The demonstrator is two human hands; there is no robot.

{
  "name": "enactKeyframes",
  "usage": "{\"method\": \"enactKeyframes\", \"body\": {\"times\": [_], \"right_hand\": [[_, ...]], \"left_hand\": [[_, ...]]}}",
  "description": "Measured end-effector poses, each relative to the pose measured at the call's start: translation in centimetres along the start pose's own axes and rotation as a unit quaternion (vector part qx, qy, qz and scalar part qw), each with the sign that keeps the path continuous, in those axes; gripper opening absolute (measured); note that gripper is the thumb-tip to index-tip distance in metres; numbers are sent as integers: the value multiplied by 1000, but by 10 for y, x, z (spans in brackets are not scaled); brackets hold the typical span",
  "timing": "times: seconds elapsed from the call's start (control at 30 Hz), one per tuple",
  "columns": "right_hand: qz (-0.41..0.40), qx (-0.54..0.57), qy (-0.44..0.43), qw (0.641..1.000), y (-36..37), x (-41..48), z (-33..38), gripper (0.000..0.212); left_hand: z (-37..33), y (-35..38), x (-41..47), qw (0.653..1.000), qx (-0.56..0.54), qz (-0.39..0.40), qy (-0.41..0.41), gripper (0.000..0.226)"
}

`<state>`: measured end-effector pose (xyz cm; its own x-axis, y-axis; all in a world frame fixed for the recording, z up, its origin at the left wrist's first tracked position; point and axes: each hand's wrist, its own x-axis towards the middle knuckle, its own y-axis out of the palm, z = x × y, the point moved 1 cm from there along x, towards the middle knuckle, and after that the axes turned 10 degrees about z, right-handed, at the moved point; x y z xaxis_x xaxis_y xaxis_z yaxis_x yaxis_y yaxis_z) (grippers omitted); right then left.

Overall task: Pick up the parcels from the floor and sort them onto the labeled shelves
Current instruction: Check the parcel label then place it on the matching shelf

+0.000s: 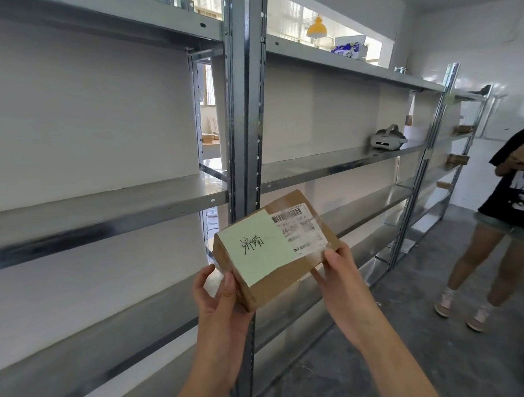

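A brown cardboard parcel (288, 275) is held up in front of me, its top face showing a pale green note with handwritten characters and a white shipping label with a barcode. My left hand (220, 293) grips its near left corner, thumb on the top edge. My right hand (342, 273) holds its right end. Behind it run grey metal shelves (105, 211), several levels high, and the nearest levels hold nothing. No shelf labels can be read from here.
A white headset (387, 139) lies on the middle shelf to the right. Small brown boxes (457, 159) sit on the far rack. A person (512, 193) in a black shirt stands at the right on the grey floor. A steel upright (245, 109) divides the racks.
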<state>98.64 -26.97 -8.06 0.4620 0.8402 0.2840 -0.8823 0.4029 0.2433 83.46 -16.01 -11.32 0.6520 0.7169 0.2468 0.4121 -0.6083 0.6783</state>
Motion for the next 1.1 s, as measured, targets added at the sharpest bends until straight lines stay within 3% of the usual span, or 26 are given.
{"method": "enactKeyframes", "body": {"times": [0.1,0.2,0.47,0.57,0.7,0.8,0.93,1.1], "right_hand": [[-14,3,-6,1000,4,-5,5,83],[-53,-4,5,999,8,-5,9,64],[-130,-30,-7,991,23,-5,11,26],[-133,-37,-16,990,26,-7,14,29],[-138,-69,-28,988,30,-10,16,36],[-131,-101,-20,986,41,-9,17,23],[-85,-101,-9,991,58,-7,8,32],[-21,-87,30,996,88,-12,-4,26]], "left_hand": [[-10,-1,6,1000,21,18,11,22],[-26,-3,15,996,76,36,19,12],[-53,6,19,976,203,69,41,37],[-54,12,13,971,227,56,42,49],[-57,12,5,957,284,10,59,49],[-62,6,-4,939,337,-19,56,46],[-75,-1,-26,933,346,-43,89,39],[-96,-21,-58,935,320,-80,132,47]]}}
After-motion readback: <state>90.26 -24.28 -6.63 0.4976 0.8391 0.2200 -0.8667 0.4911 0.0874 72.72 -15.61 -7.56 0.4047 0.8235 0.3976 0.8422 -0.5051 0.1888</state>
